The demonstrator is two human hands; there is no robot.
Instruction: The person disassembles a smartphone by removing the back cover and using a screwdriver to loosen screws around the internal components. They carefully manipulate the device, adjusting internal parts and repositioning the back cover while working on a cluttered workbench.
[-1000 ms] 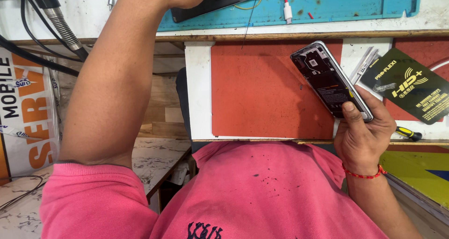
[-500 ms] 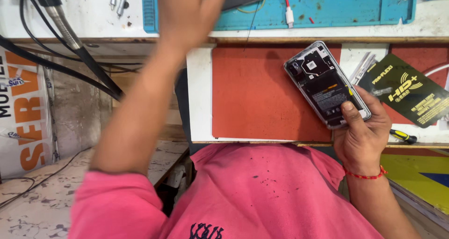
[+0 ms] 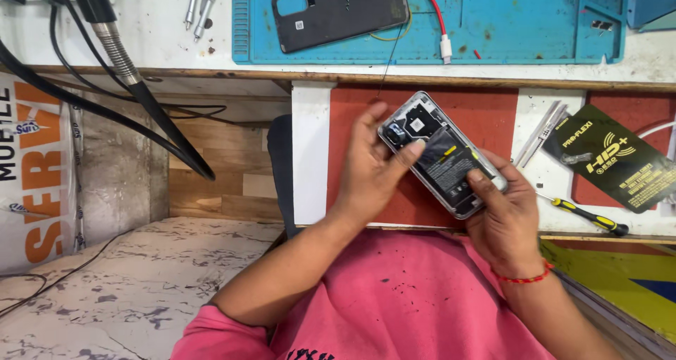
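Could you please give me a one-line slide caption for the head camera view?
Both hands, left hand and right hand, hold an opened phone above a red mat.

Blue mat (image 3: 507, 22), pink shirt (image 3: 415, 296) (black-speckled), red wrist thread (image 3: 524, 278).

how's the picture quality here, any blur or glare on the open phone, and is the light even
Head view: the open phone and both hands, left hand and right hand, are sharp, no motion blur; light is soft and even, with faint shadow under the bench edge; slight sheen on the phone's frame; the blue mat bows slightly toward the frame's top.
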